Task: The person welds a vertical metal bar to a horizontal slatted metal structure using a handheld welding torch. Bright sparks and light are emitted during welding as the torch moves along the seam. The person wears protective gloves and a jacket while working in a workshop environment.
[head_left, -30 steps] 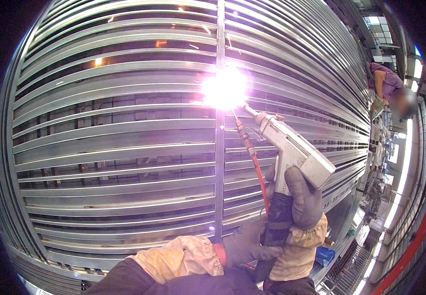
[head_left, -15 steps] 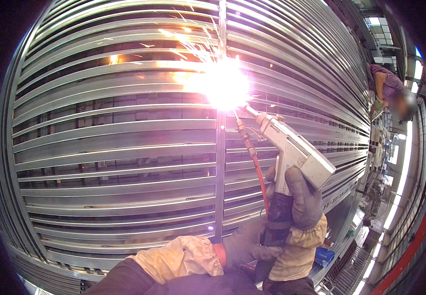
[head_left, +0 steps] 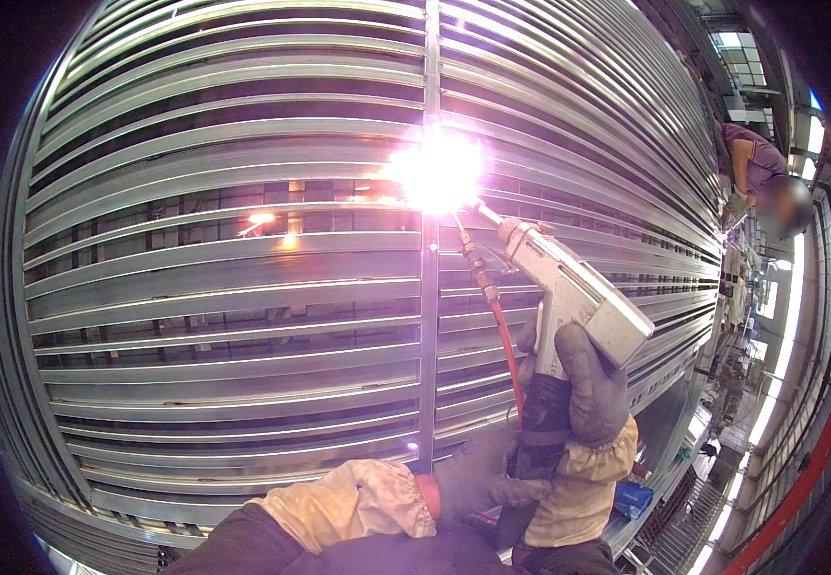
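Note:
My right hand point(head_left: 596, 385), in a dark grey glove with a tan cuff, is wrapped round the grip of a pale metal welding gun point(head_left: 578, 292). The gun's nozzle points up and left at a white-purple glare point(head_left: 441, 171) on the upright bar point(head_left: 430, 326) of a slatted metal frame point(head_left: 224, 259); the glare hides the spot itself. Lower down, my left hand point(head_left: 478, 487), also gloved, closes round the black-wrapped cable point(head_left: 542, 436) below the grip. A thin red hose point(head_left: 505, 345) with brass fittings runs beside the gun up to its nozzle.
Long slats span both sides of the upright bar, with dark gaps between them. Beyond the frame's right edge a person in a purple shirt point(head_left: 759, 153) bends over it. A blue object point(head_left: 632, 500) and a dark grate point(head_left: 676, 522) lie at lower right.
The glare has shrunk, and the spray of sparks toward the upper left has mostly gone. A few orange glints now show lower among the left slats. Both hands and the gun have barely moved.

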`<state>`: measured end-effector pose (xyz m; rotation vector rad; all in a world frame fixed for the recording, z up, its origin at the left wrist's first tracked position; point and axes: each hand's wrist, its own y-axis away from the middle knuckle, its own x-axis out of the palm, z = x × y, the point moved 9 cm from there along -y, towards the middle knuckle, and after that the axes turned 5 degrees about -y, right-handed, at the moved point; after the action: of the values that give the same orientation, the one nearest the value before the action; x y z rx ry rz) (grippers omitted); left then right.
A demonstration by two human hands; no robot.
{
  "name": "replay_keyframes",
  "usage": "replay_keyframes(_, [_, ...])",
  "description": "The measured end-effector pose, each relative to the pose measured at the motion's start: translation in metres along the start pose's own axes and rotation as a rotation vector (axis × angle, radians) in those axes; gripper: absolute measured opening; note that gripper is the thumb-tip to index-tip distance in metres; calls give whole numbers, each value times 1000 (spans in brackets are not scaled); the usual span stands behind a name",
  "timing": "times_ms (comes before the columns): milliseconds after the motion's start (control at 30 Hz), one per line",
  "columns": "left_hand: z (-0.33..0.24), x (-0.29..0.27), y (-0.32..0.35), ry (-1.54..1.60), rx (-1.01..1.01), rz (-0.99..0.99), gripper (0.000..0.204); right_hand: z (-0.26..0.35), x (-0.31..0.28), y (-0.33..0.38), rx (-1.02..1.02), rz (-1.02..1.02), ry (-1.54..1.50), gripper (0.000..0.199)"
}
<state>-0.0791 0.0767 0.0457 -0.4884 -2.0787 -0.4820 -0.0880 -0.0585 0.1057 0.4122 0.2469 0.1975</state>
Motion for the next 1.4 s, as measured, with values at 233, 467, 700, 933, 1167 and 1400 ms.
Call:
replay_keyframes(233, [4,0,-1,-22,12,-4,64,-1,-2,4,37,19,-10,31])
replay_keyframes(467, [17,-2,-4,-183,35,23,76,1,-1,7,59,-6,-24,32])
replay_keyframes(700, [4,0,-4,-58,13,16,78,-3,-6,6,63,-14,-6,35])
replay_keyframes(933, [-3,0,-4,-234,66,41,65,2,-1,6,73,-2,34,36])
replay_keyframes(1167, [-7,3,0,8,26,2,68,1,1,2,33,38,-10,33])
replay_keyframes(1400, [1,0,-1,-94,10,15,68,-3,-3,3,51,6,25,33])
